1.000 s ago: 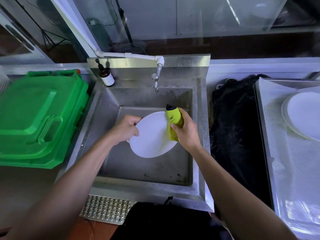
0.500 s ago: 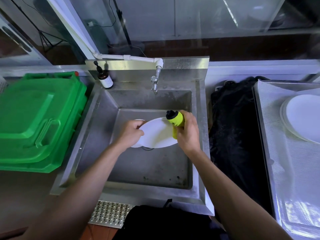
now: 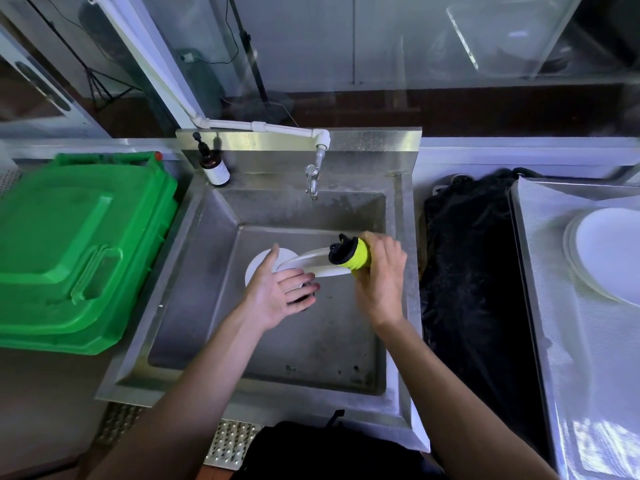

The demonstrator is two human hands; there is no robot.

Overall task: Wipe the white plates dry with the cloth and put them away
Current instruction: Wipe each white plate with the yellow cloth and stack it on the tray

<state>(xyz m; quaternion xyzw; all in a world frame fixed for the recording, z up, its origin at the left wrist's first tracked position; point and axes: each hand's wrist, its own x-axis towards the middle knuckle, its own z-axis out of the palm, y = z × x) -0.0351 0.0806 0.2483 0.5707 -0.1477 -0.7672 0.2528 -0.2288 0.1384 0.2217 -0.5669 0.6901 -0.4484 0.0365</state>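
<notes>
Sink (image 3: 194, 306): dull brushed steel, stained. Bin (image 3: 79, 251): glossy green plastic. Plate (image 3: 311, 263): smooth white. Cloth (image 3: 356, 259): matt yellow-green fabric.

A green bin (image 3: 79, 244) sat left of the sink (image 3: 277, 341); a brown pump bottle (image 3: 214, 168) and tap (image 3: 313, 178) stood behind, black fabric (image 3: 467, 271) right.
</notes>
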